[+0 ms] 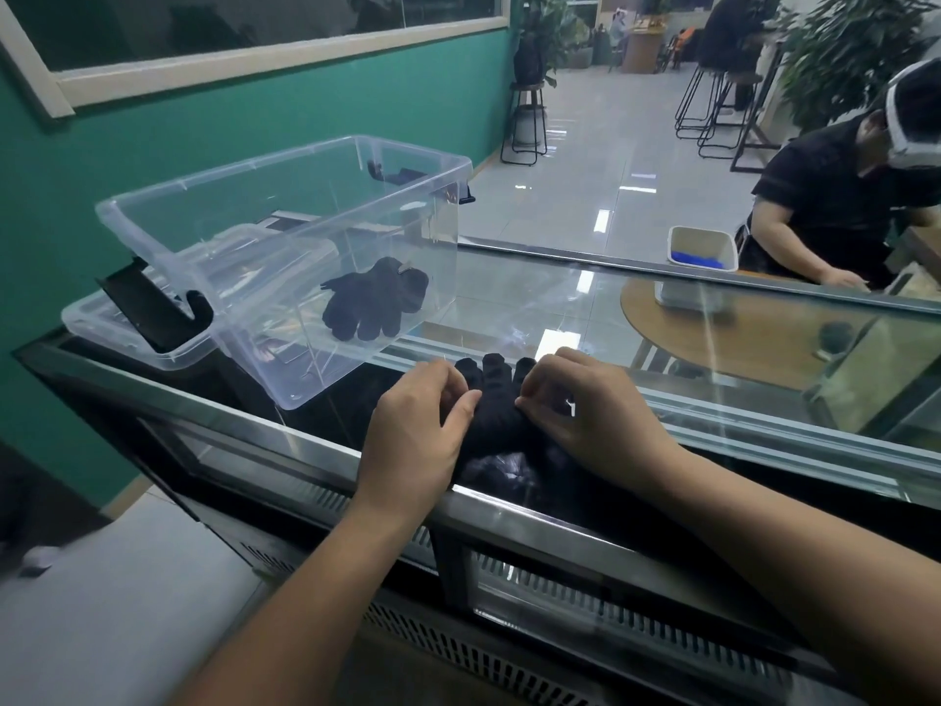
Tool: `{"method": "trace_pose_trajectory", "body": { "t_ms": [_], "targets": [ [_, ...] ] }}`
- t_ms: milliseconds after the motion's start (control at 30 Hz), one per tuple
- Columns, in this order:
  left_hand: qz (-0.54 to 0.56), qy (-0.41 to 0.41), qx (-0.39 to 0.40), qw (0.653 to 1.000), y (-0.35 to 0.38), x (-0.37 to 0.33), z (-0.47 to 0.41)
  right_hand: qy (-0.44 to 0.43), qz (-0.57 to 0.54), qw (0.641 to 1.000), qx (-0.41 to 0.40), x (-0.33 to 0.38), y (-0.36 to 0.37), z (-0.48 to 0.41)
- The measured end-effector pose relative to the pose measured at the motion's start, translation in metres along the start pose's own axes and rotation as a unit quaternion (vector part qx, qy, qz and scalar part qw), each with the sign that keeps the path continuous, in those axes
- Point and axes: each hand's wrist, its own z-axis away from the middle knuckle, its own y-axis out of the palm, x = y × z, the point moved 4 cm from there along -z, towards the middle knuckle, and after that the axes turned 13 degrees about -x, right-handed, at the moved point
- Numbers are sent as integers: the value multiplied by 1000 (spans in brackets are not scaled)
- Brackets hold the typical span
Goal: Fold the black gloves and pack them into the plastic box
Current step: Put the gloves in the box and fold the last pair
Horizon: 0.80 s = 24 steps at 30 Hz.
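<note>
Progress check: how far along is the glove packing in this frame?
Done: one black glove lies inside the plastic box. In hand: the left hand and right hand pinch a second glove on the glass counter. Left: finish folding it, then box it.

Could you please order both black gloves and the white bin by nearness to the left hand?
1. Black fabric glove on the counter, held by the left hand.
2. Black glove in the clear plastic box, left-rear.
3. White rectangular bin, far right.
</note>
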Motion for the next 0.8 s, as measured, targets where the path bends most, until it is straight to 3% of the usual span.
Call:
{"method": "trace_pose_trajectory", "body": {
  "t_ms": [167,467,633,800],
  "targets": [
    [21,104,13,994,-5,-13,8,-66,31,997,1,4,3,1],
    [8,65,119,991,-3,-13,4,-78,37,995,51,10,2,3],
    [8,39,114,993,-2,-8,3,-78,76,989,103,11,6,4],
    [50,-13,83,995,-7,-7,4,-27,19,996,77,6,1,2]
  ]
}}
